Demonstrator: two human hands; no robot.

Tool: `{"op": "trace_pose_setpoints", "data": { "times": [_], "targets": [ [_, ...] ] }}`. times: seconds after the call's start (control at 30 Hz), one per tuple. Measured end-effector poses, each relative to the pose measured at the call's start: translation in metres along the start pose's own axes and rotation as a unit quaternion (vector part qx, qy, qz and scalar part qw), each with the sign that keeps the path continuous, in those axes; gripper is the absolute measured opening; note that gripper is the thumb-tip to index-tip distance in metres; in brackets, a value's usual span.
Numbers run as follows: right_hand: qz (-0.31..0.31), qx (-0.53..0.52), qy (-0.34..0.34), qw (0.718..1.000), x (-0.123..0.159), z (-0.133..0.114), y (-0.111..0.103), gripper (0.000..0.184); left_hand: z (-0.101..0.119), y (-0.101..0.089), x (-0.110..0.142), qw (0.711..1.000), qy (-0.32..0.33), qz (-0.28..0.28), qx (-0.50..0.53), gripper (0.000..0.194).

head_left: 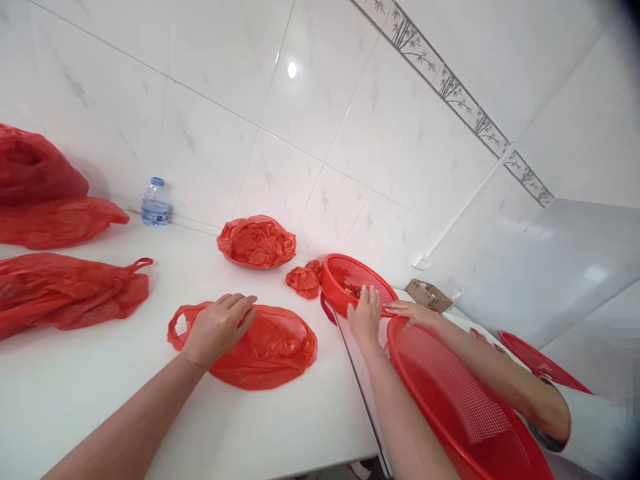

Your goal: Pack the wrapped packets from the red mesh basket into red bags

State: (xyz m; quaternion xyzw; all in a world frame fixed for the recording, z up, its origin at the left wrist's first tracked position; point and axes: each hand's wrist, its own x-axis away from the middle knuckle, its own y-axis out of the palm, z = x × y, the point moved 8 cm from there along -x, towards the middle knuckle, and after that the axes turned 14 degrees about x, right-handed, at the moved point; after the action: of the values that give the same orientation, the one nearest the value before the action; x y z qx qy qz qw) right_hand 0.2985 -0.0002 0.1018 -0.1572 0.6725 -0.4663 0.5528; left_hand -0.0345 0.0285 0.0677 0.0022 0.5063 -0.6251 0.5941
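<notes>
Near, on the white table (280, 433): one red plastic bag (285, 347), lying flat before us. Our left hand (220, 330) rests palm down across its handle end, fingers loosely extended and close together, thumb a little apart.

To the right: one large red mesh basket (465, 387), beneath our right forearm. Beyond it, one smaller red basket (345, 303) with small items inside, too small to identify. Our right hand (366, 313) is at its near rim, partly open, fingers slightly bent; we cannot tell whether it presses the rim. One co-worker's hand (413, 312) reaches to the same rim from the right.

At the left edge: three red bag bundles (65, 293), one low and two above, the division between the upper two unclear. By the wall: one crumpled red bag (257, 243); two small red clumps (303, 281) beside the smaller basket; one clear bottle (156, 203), blue cap, label unreadable to us.

Farther right: one cardboard box (429, 295), its dark marking illegible; one wall socket (421, 262); one third red basket (543, 363), partly hidden by the co-worker's arm.
</notes>
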Motion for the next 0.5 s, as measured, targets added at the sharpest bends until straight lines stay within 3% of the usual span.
{"op": "trace_pose_setpoints", "data": {
  "times": [0.07,0.13,0.2,0.37,0.5],
  "targets": [
    [-0.046,0.036,-0.011,0.998,-0.007,0.012,0.016,0.061,-0.001,-0.013,-0.001,0.998,0.006,0.052,-0.027,0.037],
    [-0.074,0.056,-0.036,0.995,-0.006,0.016,0.028,0.054,-0.013,-0.025,-0.003,0.993,-0.027,0.089,-0.068,0.038],
    [-0.08,0.066,-0.056,0.993,0.0,0.017,0.033,0.044,-0.033,-0.033,-0.004,0.989,-0.082,0.085,-0.093,0.045],
    [-0.091,0.084,-0.081,0.989,0.019,0.015,0.036,0.035,-0.084,-0.031,0.0,0.976,-0.211,-0.041,-0.042,0.063],
    [-0.09,0.093,-0.089,0.988,0.032,0.017,0.033,0.038,-0.099,-0.02,0.012,0.946,-0.294,-0.132,0.039,0.055]
  ]
}}
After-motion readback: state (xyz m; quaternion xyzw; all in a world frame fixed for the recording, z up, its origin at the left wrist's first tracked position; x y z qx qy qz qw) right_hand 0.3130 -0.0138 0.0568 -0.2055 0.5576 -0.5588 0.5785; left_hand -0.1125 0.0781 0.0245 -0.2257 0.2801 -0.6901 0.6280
